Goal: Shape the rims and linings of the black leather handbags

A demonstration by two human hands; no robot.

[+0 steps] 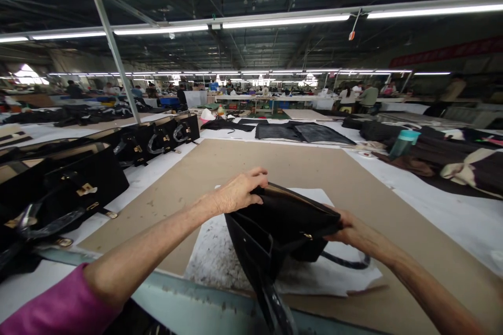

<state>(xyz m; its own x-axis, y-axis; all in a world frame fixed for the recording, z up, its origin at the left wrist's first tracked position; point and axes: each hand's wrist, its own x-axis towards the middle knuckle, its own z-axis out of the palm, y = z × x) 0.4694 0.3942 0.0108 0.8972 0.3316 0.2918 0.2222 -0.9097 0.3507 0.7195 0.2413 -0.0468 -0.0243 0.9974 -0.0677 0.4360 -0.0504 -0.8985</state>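
A black handbag (291,220) is tilted above the table in front of me, its mouth partly open and a small gold fitting on its side. My left hand (245,191) grips the upper left corner of the bag's rim, thumb and fingers on either side. At the right end, my right hand (346,227) is closed around the bag's edge; some of its fingers are hidden behind the bag. One dark handle hangs down toward the table's front edge, and another loops out at the right. Beneath the bag lies a smudged white sheet (216,256).
Brown board (173,188) covers the table's middle. Finished-looking black handbags (86,183) with wrapped handles stand in a row at left. Flat black pieces (302,132) lie at the far edge. Dark cloth and a teal-lidded bottle (404,142) are at right. People work in the background.
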